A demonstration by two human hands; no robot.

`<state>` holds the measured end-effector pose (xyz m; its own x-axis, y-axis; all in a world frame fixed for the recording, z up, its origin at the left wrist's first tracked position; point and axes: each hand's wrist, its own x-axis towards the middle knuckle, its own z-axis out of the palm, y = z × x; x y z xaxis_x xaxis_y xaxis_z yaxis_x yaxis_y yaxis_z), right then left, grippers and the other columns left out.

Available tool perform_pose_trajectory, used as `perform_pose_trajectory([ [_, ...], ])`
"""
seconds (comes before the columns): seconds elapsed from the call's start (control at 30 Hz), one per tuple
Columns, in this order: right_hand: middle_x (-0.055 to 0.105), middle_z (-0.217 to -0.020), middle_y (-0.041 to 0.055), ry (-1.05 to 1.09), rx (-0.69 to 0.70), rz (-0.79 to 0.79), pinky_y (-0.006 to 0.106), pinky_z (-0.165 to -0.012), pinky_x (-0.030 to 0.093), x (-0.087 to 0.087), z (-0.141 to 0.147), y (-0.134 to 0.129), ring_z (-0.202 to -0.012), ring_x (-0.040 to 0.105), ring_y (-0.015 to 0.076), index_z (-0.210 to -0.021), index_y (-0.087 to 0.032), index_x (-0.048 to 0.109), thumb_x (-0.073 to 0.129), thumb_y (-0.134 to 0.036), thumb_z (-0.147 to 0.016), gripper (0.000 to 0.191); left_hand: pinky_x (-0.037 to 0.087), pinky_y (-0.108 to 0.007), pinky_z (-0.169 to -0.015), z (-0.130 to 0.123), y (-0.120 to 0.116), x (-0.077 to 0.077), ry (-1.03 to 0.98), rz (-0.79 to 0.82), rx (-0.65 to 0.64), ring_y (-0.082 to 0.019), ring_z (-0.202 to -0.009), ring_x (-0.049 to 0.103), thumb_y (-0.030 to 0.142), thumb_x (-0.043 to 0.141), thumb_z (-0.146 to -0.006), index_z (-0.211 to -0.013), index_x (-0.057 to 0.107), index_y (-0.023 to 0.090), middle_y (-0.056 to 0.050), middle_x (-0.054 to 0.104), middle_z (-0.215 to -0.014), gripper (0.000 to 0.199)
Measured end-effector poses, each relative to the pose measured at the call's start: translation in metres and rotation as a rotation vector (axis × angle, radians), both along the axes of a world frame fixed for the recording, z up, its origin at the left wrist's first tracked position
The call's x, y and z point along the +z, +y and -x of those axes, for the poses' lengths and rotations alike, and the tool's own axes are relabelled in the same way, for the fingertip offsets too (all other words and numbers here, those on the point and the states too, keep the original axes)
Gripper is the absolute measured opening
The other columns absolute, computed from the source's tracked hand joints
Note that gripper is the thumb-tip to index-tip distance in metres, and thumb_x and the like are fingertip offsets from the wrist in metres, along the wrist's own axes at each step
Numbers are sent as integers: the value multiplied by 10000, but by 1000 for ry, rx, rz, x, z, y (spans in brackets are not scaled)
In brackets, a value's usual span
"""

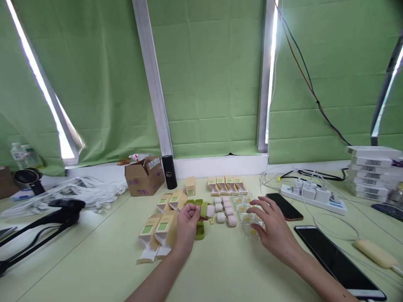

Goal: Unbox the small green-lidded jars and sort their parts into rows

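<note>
Between the thumb and fingers of my left hand (188, 222) is a green case (204, 209) with a pale pink-white piece in it. Other green cases (200, 231) lie beside and behind that hand. Right of them stand several small white and pink blocks (221, 217) in short rows. My right hand (269, 224) is over the clear plastic containers (247, 216) with yellow bits inside, its fingers spread and curved. Whether its fingertips touch a container cannot be made out. Opened cream boxes (166, 226) with green labels lie left of my left hand.
More cream boxes (226, 184) stand at the back, near a cardboard box (144, 178) and a black cylinder (169, 172). On the right lie two phones (285, 206), a power strip (315, 197), cables and stacked white boxes (370, 172). A black stand (63, 214) is at left.
</note>
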<state>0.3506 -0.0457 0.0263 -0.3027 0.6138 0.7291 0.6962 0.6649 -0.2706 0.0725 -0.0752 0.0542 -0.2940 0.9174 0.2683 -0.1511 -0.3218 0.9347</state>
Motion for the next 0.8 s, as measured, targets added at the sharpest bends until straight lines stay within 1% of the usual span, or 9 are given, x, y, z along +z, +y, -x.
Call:
perform_pose_trajectory([
  [0.07, 678, -1268, 76, 53, 73, -45, 623, -1047, 478, 15, 12, -3, -1309, 513, 370, -1135, -308, 684, 606, -128, -875, 325, 546, -267, -605, -1, 0, -1, -46, 30, -60, -160, -610, 674, 446, 841, -709, -777, 582, 190, -11, 707, -709, 371],
  [0.17, 678, -1248, 89, 94, 198, -106, 574, -1023, 513, 33, 35, -5, -1254, 551, 340, -1236, -298, 647, 576, -144, -925, 355, 555, -275, -597, 0, 0, -1, -130, 71, -135, -163, -588, 681, 395, 840, -680, -759, 568, 188, -18, 717, -698, 351],
  [0.27, 669, -1248, 101, 90, 300, -156, 550, -1002, 531, 41, 60, -4, -1208, 582, 322, -1314, -290, 614, 539, -126, -947, 410, 559, -286, -596, 1, 1, -2, -184, 133, -171, -170, -569, 689, 354, 822, -666, -771, 564, 190, -26, 724, -682, 324],
  [0.33, 656, -1267, 114, 84, 354, -178, 524, -967, 553, 41, 74, -3, -1190, 595, 311, -1374, -279, 573, 517, -98, -947, 468, 555, -287, -581, 1, 2, -2, -194, 169, -179, -173, -552, 688, 335, 809, -654, -772, 565, 190, -23, 716, -657, 307],
  [0.43, 637, -1306, 129, 69, 409, -181, 501, -936, 572, 34, 89, -2, -1205, 597, 309, -1448, -273, 511, 491, -73, -946, 540, 536, -270, -545, 0, 3, -3, -176, 208, -206, -164, -514, 669, 322, 790, -645, -735, 557, 189, -13, 692, -603, 282],
  [0.53, 632, -1316, 134, 56, 430, -162, 489, -904, 585, 24, 93, -3, -1193, 606, 307, -1479, -286, 478, 463, -69, -956, 566, 496, -238, -486, -2, 2, -4, -148, 236, -234, -147, -472, 638, 325, 771, -651, -702, 531, 197, -3, 677, -568, 276],
  [0.6, 633, -1303, 140, 55, 438, -137, 481, -887, 588, 18, 93, -4, -1169, 615, 300, -1471, -285, 488, 449, -75, -967, 548, 452, -214, -442, -3, 1, -4, -114, 247, -244, -137, -447, 616, 324, 761, -652, -697, 515, 205, 1, 672, -557, 277],
  [0.7, 635, -1277, 141, 93, 476, -50, 471, -901, 584, 13, 90, -5, -1151, 622, 290, -1405, -280, 556, 461, -111, -978, 469, 408, -196, -410, -4, -1, -4, -59, 259, -258, -132, -424, 599, 354, 774, -660, -705, 516, 209, -1, 670, -545, 299],
  [0.8, 628, -1274, 131, 297, 535, 141, 452, -940, 573, 12, 91, -4, -1141, 629, 278, -1306, -271, 629, 527, -202, -984, 346, 386, -201, -394, -4, -2, -3, -33, 259, -286, -141, -411, 598, 508, 765, -722, -723, 549, 197, -42, 699, -568, 379],
])
